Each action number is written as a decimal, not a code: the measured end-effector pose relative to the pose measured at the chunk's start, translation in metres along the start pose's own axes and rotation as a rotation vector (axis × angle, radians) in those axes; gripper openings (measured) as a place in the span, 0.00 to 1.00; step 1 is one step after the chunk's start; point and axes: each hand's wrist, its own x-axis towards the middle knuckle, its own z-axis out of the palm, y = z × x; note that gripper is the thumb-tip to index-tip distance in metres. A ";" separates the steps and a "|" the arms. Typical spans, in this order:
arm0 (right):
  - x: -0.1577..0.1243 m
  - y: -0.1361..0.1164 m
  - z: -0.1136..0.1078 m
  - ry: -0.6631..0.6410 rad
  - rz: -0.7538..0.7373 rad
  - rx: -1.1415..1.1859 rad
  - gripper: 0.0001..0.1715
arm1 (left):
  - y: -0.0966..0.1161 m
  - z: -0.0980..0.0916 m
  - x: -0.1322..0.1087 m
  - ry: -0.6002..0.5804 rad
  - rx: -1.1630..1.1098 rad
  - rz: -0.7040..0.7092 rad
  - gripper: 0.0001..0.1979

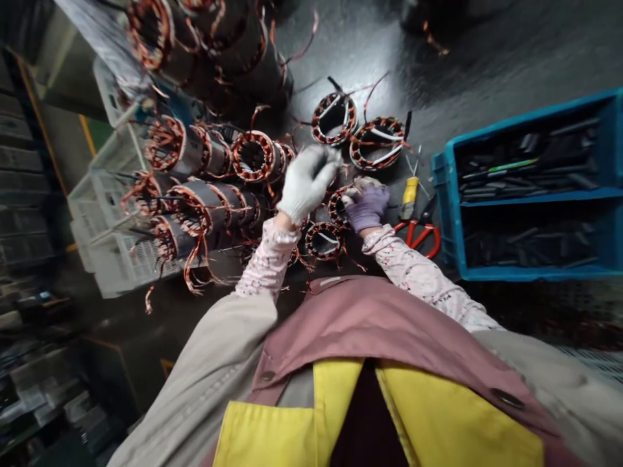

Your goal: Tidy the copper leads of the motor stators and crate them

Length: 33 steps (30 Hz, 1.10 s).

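Note:
My left hand [307, 181], in a white knit glove, hangs with its fingers bunched over a copper-wound stator [253, 155] lying on its side. Whether it pinches anything is hidden. My right hand [367, 206], in a purple glove, grips the edge of a small wound stator ring [339, 206] lying flat. Similar flat rings [324, 241] lie just below it, and others [334, 118] lie beyond it. Several longer stators [209, 207] lie in rows to the left, with loose copper leads trailing from them.
A yellow-handled screwdriver [409, 198] and red-handled snips [419, 235] lie right of my right hand. Farther right stands a blue divided crate [530, 188] holding dark parts. White plastic crates [117, 253] stand at the left, beside a dark shelf rack [24, 168].

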 end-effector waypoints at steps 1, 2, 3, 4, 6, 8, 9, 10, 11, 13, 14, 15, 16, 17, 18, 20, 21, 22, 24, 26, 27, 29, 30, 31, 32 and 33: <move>-0.005 0.004 -0.002 -0.018 -0.043 -0.005 0.22 | -0.008 0.006 -0.018 -0.002 -0.008 -0.004 0.15; -0.012 0.010 -0.005 -0.037 -0.107 -0.005 0.22 | -0.016 0.014 -0.034 -0.012 -0.022 -0.008 0.15; -0.019 0.018 -0.007 -0.058 -0.192 0.000 0.21 | -0.023 0.022 -0.046 -0.030 -0.028 -0.011 0.14; -0.028 0.028 -0.009 -0.076 -0.289 0.010 0.20 | -0.028 0.030 -0.054 -0.067 -0.009 -0.018 0.14; -0.043 0.048 -0.013 -0.071 -0.429 0.029 0.19 | -0.031 0.045 -0.061 -0.131 0.104 -0.034 0.16; -0.052 0.065 -0.017 -0.014 -0.438 0.026 0.20 | -0.023 0.054 -0.055 -0.179 0.278 -0.017 0.22; -0.053 0.070 -0.019 0.016 -0.412 0.008 0.21 | -0.017 0.057 -0.048 -0.207 0.366 0.005 0.25; -0.052 0.072 -0.021 0.033 -0.391 -0.018 0.22 | -0.010 0.059 -0.040 -0.235 0.442 0.029 0.27; -0.050 0.072 -0.023 0.028 -0.387 -0.050 0.23 | -0.004 0.060 -0.029 -0.261 0.500 0.051 0.27; -0.044 0.067 -0.026 -0.034 -0.417 -0.112 0.26 | 0.003 0.059 -0.007 -0.324 0.546 0.070 0.24; -0.041 0.065 -0.027 -0.073 -0.433 -0.138 0.27 | 0.003 0.057 0.004 -0.365 0.519 0.062 0.22; -0.041 0.063 -0.028 -0.107 -0.444 -0.157 0.27 | 0.002 0.054 0.014 -0.413 0.458 0.044 0.21; -0.041 0.061 -0.028 -0.133 -0.445 -0.170 0.26 | -0.001 0.050 0.021 -0.457 0.376 0.012 0.22; -0.043 0.061 -0.027 -0.149 -0.438 -0.178 0.24 | -0.006 0.046 0.027 -0.485 0.298 -0.037 0.24; -0.046 0.062 -0.026 -0.154 -0.424 -0.179 0.22 | -0.010 0.043 0.031 -0.494 0.247 -0.098 0.25; -0.054 0.064 -0.024 -0.143 -0.390 -0.164 0.20 | -0.017 0.038 0.032 -0.504 0.256 -0.205 0.27; -0.058 0.065 -0.023 -0.136 -0.378 -0.149 0.19 | -0.017 0.038 0.031 -0.514 0.310 -0.224 0.28; -0.061 0.066 -0.022 -0.130 -0.368 -0.130 0.19 | -0.015 0.038 0.029 -0.525 0.377 -0.212 0.28; -0.064 0.066 -0.021 -0.129 -0.353 -0.093 0.19 | -0.004 0.041 0.025 -0.503 0.514 -0.134 0.29; -0.064 0.065 -0.022 -0.148 -0.333 -0.071 0.20 | 0.014 0.045 0.022 -0.419 0.622 -0.043 0.28; -0.063 0.064 -0.024 -0.160 -0.322 -0.070 0.21 | 0.023 0.047 0.020 -0.389 0.657 0.011 0.26; -0.063 0.065 -0.026 -0.177 -0.303 -0.085 0.23 | 0.038 0.050 0.016 -0.398 0.698 0.127 0.24; -0.064 0.065 -0.027 -0.178 -0.301 -0.096 0.24 | 0.043 0.052 0.014 -0.438 0.719 0.176 0.24; -0.065 0.067 -0.028 -0.176 -0.305 -0.108 0.24 | 0.046 0.054 0.012 -0.486 0.746 0.211 0.24; -0.066 0.068 -0.029 -0.171 -0.314 -0.120 0.24 | 0.047 0.058 0.010 -0.537 0.777 0.230 0.23; -0.068 0.069 -0.030 -0.170 -0.326 -0.134 0.24 | 0.048 0.062 0.008 -0.582 0.803 0.239 0.22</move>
